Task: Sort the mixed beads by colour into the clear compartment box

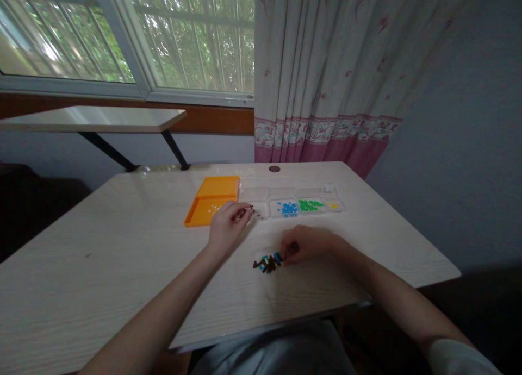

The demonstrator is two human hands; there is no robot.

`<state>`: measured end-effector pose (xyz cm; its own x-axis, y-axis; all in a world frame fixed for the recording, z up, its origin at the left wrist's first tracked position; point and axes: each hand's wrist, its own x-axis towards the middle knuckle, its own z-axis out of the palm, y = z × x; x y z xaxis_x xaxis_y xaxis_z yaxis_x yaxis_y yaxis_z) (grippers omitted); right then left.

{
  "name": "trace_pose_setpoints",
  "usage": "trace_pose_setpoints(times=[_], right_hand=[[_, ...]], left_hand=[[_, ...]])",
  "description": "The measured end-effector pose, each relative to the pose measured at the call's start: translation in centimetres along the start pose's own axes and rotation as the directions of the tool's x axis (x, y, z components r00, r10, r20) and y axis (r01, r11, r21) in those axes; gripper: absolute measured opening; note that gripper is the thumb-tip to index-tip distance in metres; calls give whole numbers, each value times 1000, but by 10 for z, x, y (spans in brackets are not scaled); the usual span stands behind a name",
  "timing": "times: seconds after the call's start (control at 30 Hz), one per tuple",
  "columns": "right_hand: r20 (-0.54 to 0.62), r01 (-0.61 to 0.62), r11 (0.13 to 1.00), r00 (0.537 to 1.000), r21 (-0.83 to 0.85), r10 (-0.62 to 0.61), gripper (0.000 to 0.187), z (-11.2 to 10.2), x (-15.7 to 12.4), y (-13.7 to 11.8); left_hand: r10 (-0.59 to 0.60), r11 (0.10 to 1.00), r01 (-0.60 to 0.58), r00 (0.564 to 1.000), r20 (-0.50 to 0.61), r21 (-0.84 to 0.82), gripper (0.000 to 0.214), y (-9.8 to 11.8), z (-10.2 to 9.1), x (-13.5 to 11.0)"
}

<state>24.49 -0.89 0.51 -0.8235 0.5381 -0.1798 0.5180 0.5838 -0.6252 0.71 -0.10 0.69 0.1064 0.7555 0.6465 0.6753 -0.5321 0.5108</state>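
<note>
A small heap of mixed pieces (268, 263), mostly dark brown with some blue, green and yellow, lies on the table near me. At its right edge is my right hand (308, 244), fingers curled into a pinch; what they grip is hidden. My left hand (227, 224) is closed on small dark brown pieces (249, 208) above the left end of a clear divided box (281, 192). Other compartments of that box hold blue pieces (289, 208), green pieces (310, 205) and a few yellow pieces (332, 205).
An orange open case (219, 186) with white pieces (214, 207) in its near half stands left of the clear box. A raised shelf (122, 116) is at the back left. Behind the table (134, 266) are a window and a curtain (310, 92).
</note>
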Motion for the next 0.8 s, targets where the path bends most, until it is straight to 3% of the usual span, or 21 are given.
trace_pose_setpoints(times=[0.13,0.27,0.33,0.43,0.57,0.67,0.8], right_hand=[[-5,5,1000,1000,-8,-5,20,-1,-1,-2],[-16,11,999,1000,49,-11,18,-2,-2,-3],[-28,10,990,1000,138,-7,19,-2,-2,-2],[-129,18,959,991,282,19,21,0,3,2],[-285,76,886,956,457,65,29,3,12,7],[-310,88,834,945,545,103,34,4,18,7],[-301,82,810,946,581,120,37,5,20,3]], left_hand=[[-116,984,105,991,71,144,23,-14,8,1],[-134,975,113,986,101,192,27,-21,10,1],[-90,987,73,989,119,140,25,-19,9,0],[81,997,-76,975,206,-28,18,-12,8,-4],[298,949,-245,900,317,-199,14,4,12,-11],[349,933,-289,868,353,-213,13,13,15,-15],[366,926,-305,869,334,-221,10,17,14,-16]])
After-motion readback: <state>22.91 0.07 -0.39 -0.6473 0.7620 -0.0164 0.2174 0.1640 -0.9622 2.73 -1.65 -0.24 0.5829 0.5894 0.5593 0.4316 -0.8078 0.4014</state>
